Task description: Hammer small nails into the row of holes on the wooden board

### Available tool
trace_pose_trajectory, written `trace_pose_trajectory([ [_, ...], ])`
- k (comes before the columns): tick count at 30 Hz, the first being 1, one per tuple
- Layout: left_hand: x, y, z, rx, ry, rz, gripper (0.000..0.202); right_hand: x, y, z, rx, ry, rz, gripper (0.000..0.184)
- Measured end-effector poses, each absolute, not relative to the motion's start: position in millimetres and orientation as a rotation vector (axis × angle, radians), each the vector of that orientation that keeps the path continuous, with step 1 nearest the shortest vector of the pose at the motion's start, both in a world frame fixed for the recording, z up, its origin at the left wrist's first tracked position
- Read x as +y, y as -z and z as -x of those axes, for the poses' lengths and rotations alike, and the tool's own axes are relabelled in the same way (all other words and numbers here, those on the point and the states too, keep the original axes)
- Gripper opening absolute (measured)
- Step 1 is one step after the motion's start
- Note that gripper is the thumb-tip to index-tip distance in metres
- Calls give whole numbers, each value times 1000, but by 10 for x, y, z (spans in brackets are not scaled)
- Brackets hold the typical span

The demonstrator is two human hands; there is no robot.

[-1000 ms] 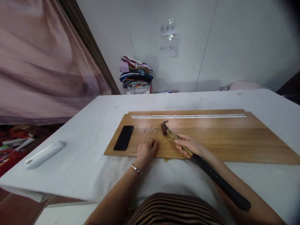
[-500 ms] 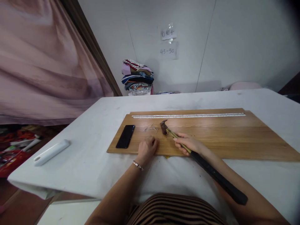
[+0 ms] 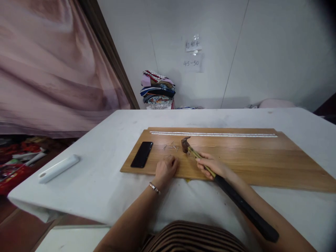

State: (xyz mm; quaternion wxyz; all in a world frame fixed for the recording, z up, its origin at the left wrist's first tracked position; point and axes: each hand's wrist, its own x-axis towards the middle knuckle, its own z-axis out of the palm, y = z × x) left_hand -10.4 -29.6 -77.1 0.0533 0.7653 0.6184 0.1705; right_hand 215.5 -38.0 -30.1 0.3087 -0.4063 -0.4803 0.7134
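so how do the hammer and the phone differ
The hammer is gripped in the right hand, while the phone lies flat on the wooden board, untouched. The hammer is long and claw-headed; the phone is a shorter, thin rectangle. Both show black surfaces.

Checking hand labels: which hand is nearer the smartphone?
Left: left hand is on the wooden board, right of the smartphone; right hand is farther right, gripping the claw hammer.

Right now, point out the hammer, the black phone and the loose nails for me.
Hammer (image 3: pixel 229 190): head view, on the black grip of its handle.
Black phone (image 3: pixel 141 154): head view, on the middle of its dark screen.
Loose nails (image 3: pixel 170 147): head view, on a nail mid-scatter.
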Motion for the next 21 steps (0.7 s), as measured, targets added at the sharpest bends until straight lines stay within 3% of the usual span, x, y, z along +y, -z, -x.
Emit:
trace_pose_trajectory([
  [21,-303,760,92,1853,-509,-2295,32,-372,311,-2188,-1228,-1916,1152,36],
])
